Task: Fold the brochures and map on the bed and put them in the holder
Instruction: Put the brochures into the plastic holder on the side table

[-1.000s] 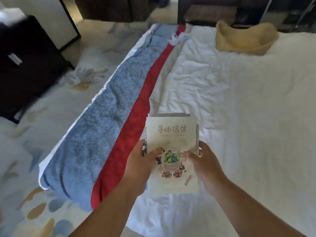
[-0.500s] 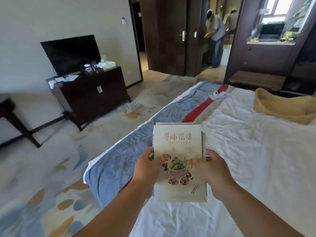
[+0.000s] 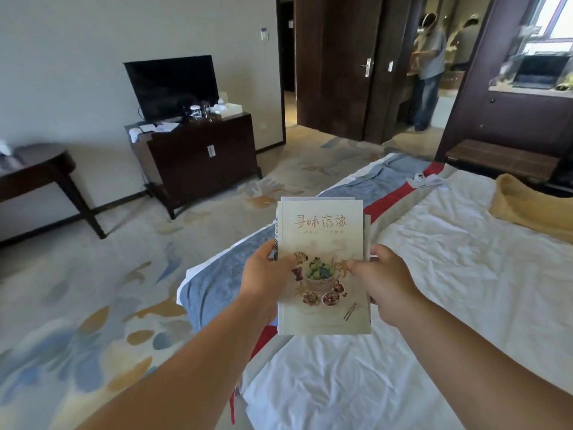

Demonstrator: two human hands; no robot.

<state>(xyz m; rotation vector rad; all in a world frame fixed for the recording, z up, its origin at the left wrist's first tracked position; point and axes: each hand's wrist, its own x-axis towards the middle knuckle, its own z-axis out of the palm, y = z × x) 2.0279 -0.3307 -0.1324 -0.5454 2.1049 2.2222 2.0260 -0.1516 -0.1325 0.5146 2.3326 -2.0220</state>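
A stack of folded brochures (image 3: 322, 218) is held up above the foot of the bed (image 3: 434, 274). The top one is cream, with orange characters and a picture of a basket of food. My left hand (image 3: 263, 274) grips the stack's left edge, thumb on the cover. My right hand (image 3: 383, 280) grips the right edge, thumb on the cover too. Edges of other sheets show behind the top brochure. No holder is in view.
A dark TV cabinet (image 3: 198, 153) with a television, glasses and papers stands by the far wall. A dark side table (image 3: 40, 172) is at the left. A yellow cloth (image 3: 533, 206) and a small white paper (image 3: 423, 181) lie on the bed. A person (image 3: 429, 69) stands in the far doorway.
The view has lifted from the bed to the room and swung left. Both hands keep the same grip on the stack, now raised in front of me.
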